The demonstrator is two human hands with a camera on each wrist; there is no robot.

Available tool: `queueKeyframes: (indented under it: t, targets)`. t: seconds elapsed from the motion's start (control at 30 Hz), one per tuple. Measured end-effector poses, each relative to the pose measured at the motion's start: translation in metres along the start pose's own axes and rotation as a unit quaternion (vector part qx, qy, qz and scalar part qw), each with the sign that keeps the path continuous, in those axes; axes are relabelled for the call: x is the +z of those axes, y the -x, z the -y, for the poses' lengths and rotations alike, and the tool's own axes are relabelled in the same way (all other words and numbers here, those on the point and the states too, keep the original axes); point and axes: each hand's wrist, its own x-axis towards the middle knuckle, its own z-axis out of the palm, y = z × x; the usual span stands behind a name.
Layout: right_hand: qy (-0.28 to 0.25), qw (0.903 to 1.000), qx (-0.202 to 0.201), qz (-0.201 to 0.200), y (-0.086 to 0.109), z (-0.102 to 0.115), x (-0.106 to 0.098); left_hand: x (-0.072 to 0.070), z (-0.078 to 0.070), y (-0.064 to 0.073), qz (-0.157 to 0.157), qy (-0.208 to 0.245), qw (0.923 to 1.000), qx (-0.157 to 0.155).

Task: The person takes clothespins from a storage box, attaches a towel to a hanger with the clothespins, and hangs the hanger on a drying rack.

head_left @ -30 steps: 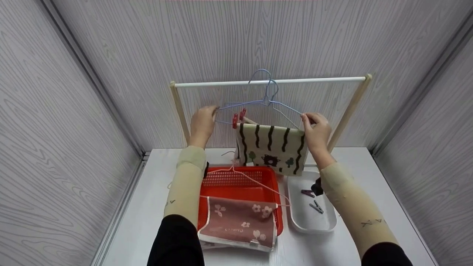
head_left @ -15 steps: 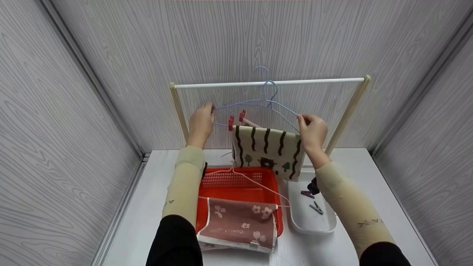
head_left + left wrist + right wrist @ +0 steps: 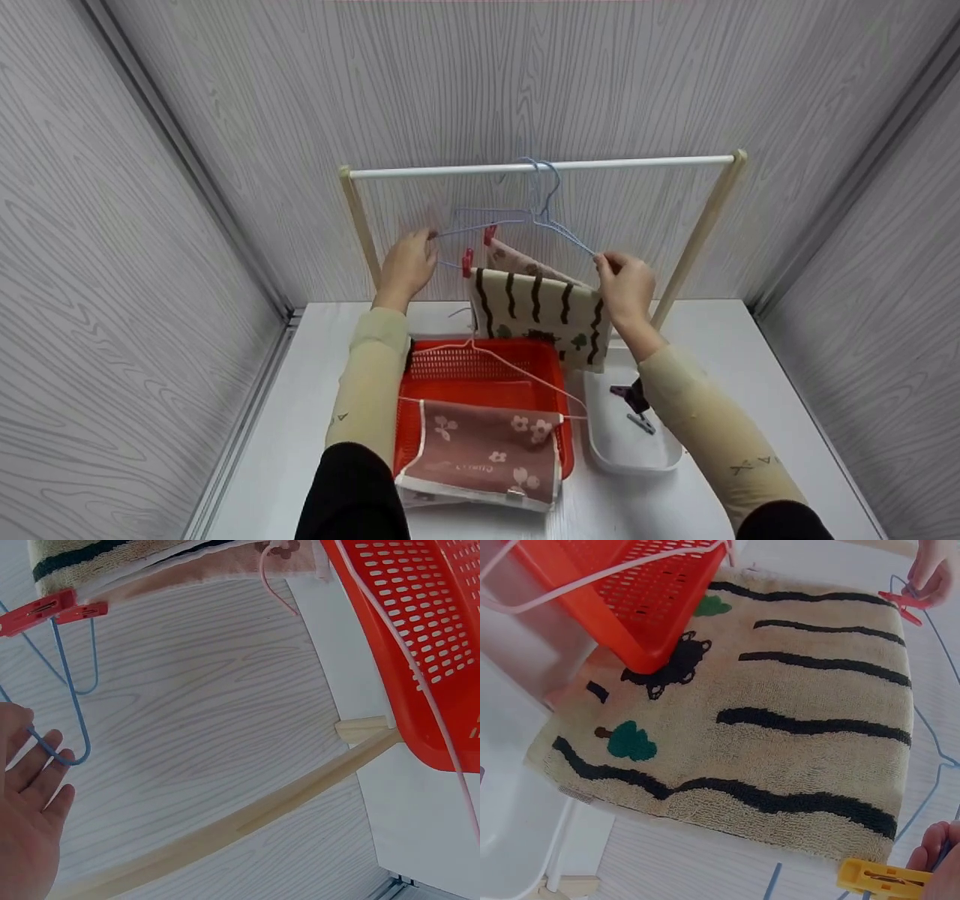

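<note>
A blue wire hanger is held at both ends, its hook at the height of the white rail. My left hand grips its left end; the wire crosses the fingers in the left wrist view. With thumb and fingers, my right hand pinches the right shoulder. From the hanger's lower wire hangs a cream towel with dark wavy stripes. A red clothespin clips its left corner, a yellow clothespin its right. Behind it, a pinkish towel hangs from another blue hanger, with its own red clothespin.
A red basket stands in front of the rack. Across it lies a pink hanger bearing a flowered pink towel. To the right, a white tray holds dark and grey clothespins. Wooden posts support the rail.
Both hands have moved down and slightly left with the hanger and cream towel. The raised hook has come down from above the rail to its level.
</note>
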Motion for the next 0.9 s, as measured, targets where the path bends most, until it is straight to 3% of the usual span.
queueKeyframes:
  t: [0.23, 0.47, 0.9]
  targets:
    - [-0.009, 0.9996, -0.015, 0.021, 0.007, -0.004, 0.003, 0.004, 0.008, 0.004, 0.039, 0.007, 0.9991, -0.012]
    - [-0.034, 0.999, -0.002, 0.028, 0.006, -0.011, 0.006, 0.004, 0.02, 0.01, 0.065, 0.021, 0.9975, -0.021]
    - [-0.032, 0.9987, 0.008, 0.038, 0.001, -0.025, -0.004, 0.0, 0.065, 0.042, 0.095, 0.055, 0.9918, -0.065]
